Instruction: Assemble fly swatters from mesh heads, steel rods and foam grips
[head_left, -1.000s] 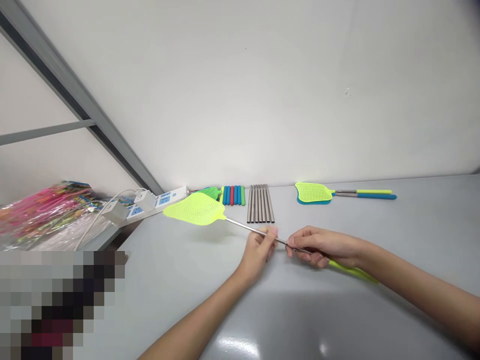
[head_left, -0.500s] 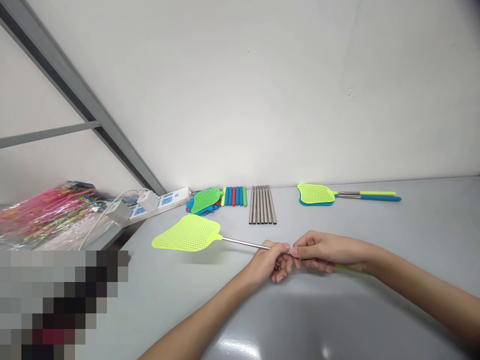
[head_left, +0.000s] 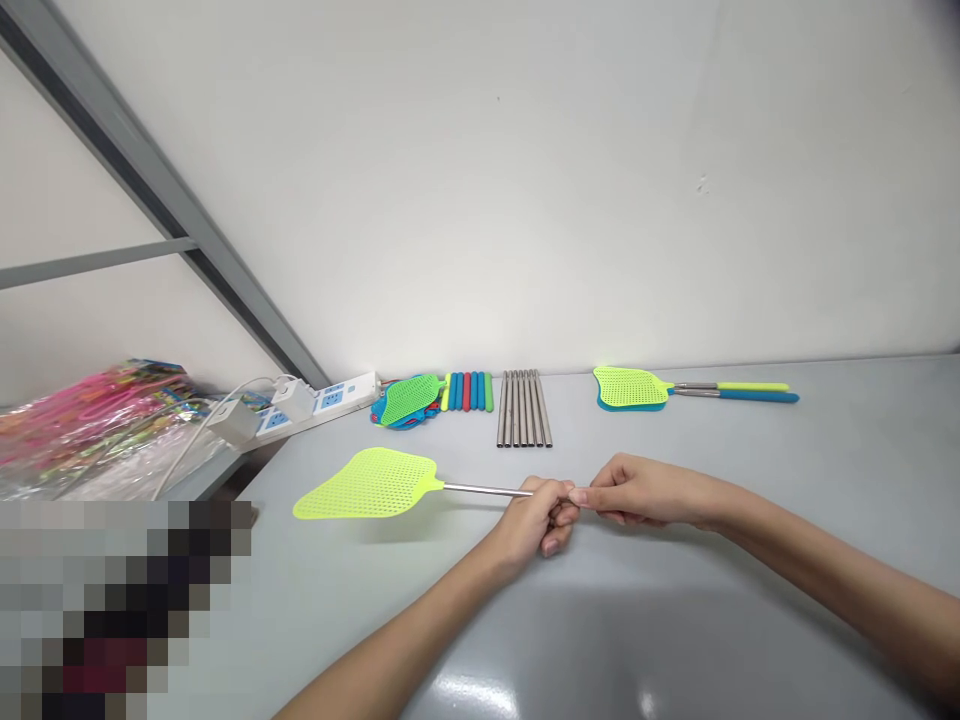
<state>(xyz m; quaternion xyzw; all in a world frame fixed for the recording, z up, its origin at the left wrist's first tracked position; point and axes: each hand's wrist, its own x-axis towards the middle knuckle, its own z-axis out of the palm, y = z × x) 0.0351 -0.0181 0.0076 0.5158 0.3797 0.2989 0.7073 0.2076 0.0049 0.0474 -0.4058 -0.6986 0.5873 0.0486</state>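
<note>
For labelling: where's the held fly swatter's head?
In the head view, the yellow swatter head is left of centre, left of the left hand, nearer than the green swatter head.

White power strip (head_left: 351, 394), adapters (head_left: 292, 402) plugged in; clear plastic bag (head_left: 131, 465) nearby.

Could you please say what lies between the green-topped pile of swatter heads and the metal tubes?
In the head view, a row of coloured handles lies between the swatter heads and the metal tubes.
</note>
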